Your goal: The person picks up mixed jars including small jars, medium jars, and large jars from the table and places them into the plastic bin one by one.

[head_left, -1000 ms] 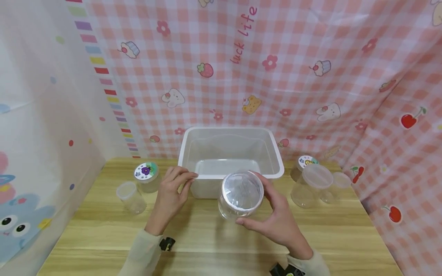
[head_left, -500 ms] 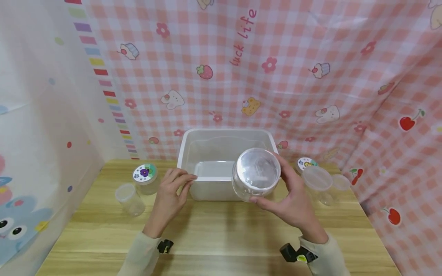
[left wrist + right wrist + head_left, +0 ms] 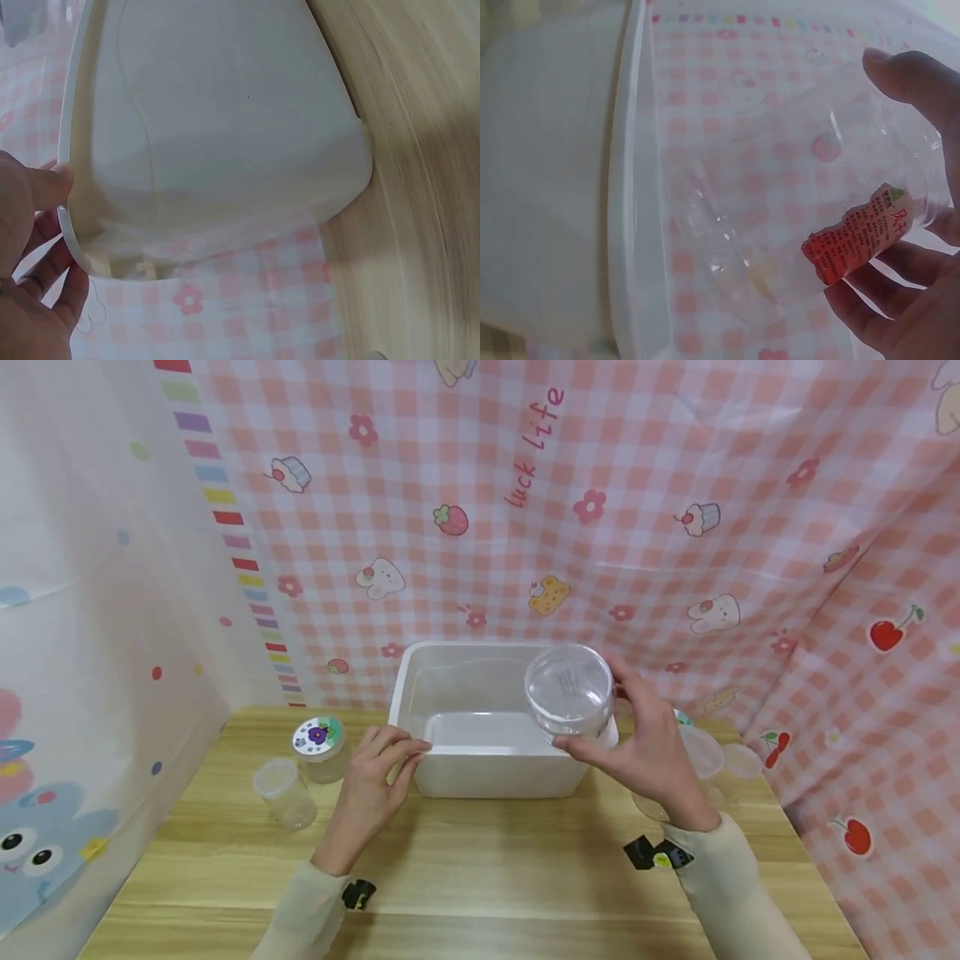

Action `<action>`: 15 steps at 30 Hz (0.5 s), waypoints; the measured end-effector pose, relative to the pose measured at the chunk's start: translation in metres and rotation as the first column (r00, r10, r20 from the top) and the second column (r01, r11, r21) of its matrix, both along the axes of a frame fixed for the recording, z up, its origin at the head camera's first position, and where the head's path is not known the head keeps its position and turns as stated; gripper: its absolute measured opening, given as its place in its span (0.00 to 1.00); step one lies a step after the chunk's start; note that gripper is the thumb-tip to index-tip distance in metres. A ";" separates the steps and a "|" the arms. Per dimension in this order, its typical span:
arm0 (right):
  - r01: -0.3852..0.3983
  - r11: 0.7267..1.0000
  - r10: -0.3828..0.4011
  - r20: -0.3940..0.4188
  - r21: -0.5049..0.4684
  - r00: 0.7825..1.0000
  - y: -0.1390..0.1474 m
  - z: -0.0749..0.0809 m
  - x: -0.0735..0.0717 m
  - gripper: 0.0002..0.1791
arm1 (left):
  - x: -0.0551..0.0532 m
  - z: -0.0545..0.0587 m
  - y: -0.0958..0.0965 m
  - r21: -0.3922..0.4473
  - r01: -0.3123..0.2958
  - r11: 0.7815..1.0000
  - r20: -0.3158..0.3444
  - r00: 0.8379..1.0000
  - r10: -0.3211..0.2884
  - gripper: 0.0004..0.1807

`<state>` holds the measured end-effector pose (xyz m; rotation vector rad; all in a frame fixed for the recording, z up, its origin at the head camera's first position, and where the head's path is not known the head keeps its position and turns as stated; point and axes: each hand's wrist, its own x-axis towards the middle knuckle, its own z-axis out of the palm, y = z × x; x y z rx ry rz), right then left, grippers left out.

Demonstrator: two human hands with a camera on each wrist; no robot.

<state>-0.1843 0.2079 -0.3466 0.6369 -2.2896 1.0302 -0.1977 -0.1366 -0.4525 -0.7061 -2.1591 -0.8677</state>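
Note:
In the head view, my left hand (image 3: 371, 793) pinches the front-left rim of a white plastic bin (image 3: 495, 777). The left wrist view shows the thumb and fingers of that hand (image 3: 34, 255) on either side of the bin's rim (image 3: 65, 135). My right hand (image 3: 652, 747) grips a clear plastic jar (image 3: 568, 685), held tilted over the bin's right part. A torn red label (image 3: 859, 236) clings to the jar's side in the right wrist view. Nothing shows inside the jar. The visible part of the bin's floor is bare.
On the left stand a jar with a purple-flower lid (image 3: 318, 735) and a small clear container (image 3: 285, 793). Right of the bin, a wide clear container (image 3: 701, 752) and a smaller one (image 3: 741, 762) are partly hidden by my right arm. Printed curtains (image 3: 480, 560) hang behind the wooden table.
My right hand has carried the clear jar rightward and away from me, from in front of the bin to above its right part. The left hand stays on the rim.

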 end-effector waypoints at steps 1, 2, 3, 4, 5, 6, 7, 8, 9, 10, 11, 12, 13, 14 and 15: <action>0.003 1.000 -0.003 0.001 0.019 1.000 0.002 0.001 -0.003 0.61 | 0.000 0.000 0.000 -0.004 -0.002 1.000 -0.009 1.000 0.002 0.12; -0.001 0.999 0.001 -0.003 0.039 1.000 0.003 0.002 -0.006 0.61 | 0.000 -0.001 0.000 -0.008 -0.004 1.000 -0.001 1.000 0.004 0.11; -0.005 0.998 0.005 0.000 0.056 1.000 0.004 0.004 -0.009 0.61 | -0.001 -0.001 -0.001 -0.011 -0.004 1.000 0.003 1.000 0.004 0.11; -0.008 0.997 0.008 0.001 0.072 1.000 0.006 0.005 -0.012 0.61 | 0.000 -0.001 -0.001 -0.013 -0.003 1.000 0.012 1.000 0.003 0.11; -0.011 0.996 0.011 -0.001 0.089 1.000 0.007 0.006 -0.015 0.61 | 0.000 -0.001 -0.001 -0.016 -0.003 1.000 0.023 1.000 0.003 0.10; -0.014 0.994 0.014 0.004 0.107 1.000 0.007 0.007 -0.017 0.61 | 0.000 -0.001 -0.001 -0.021 -0.002 1.000 0.025 1.000 0.003 0.10; -0.021 0.992 0.020 0.009 0.125 1.000 0.008 0.009 -0.019 0.61 | 0.000 -0.001 -0.002 -0.025 -0.002 1.000 0.022 1.000 0.003 0.10; -0.026 0.989 0.024 0.013 0.145 1.000 0.008 0.010 -0.021 0.61 | 0.000 -0.001 -0.002 -0.025 -0.002 1.000 0.028 1.000 0.003 0.10; -0.029 0.986 0.025 0.024 0.166 0.999 0.008 0.010 -0.023 0.60 | 0.000 -0.002 -0.002 -0.024 -0.001 1.000 0.022 1.000 0.002 0.10; -0.033 0.981 0.027 0.035 0.191 0.999 0.008 0.011 -0.025 0.60 | 0.000 -0.002 -0.002 -0.024 -0.002 1.000 0.019 1.000 0.003 0.10; -0.038 0.975 0.029 0.048 0.218 0.998 0.008 0.011 -0.027 0.60 | 0.000 -0.002 -0.002 -0.024 -0.003 1.000 0.021 1.000 0.004 0.10; -0.043 0.968 0.028 0.064 0.246 0.998 0.008 0.012 -0.028 0.59 | 0.000 -0.002 -0.002 -0.024 -0.004 1.000 0.023 1.000 0.004 0.10; -0.049 0.961 0.029 0.078 0.271 0.997 0.008 0.012 -0.030 0.59 | 0.000 -0.001 -0.002 -0.023 -0.004 1.000 0.034 0.999 0.005 0.10; -0.050 0.953 0.024 0.090 0.299 0.996 0.008 0.012 -0.032 0.58 | 0.001 -0.001 -0.002 -0.021 -0.003 1.000 0.044 0.999 0.004 0.10; -0.051 0.944 0.018 0.104 0.326 0.994 0.008 0.012 -0.034 0.58 | 0.001 -0.001 -0.002 -0.022 -0.002 1.000 0.046 0.999 0.003 0.10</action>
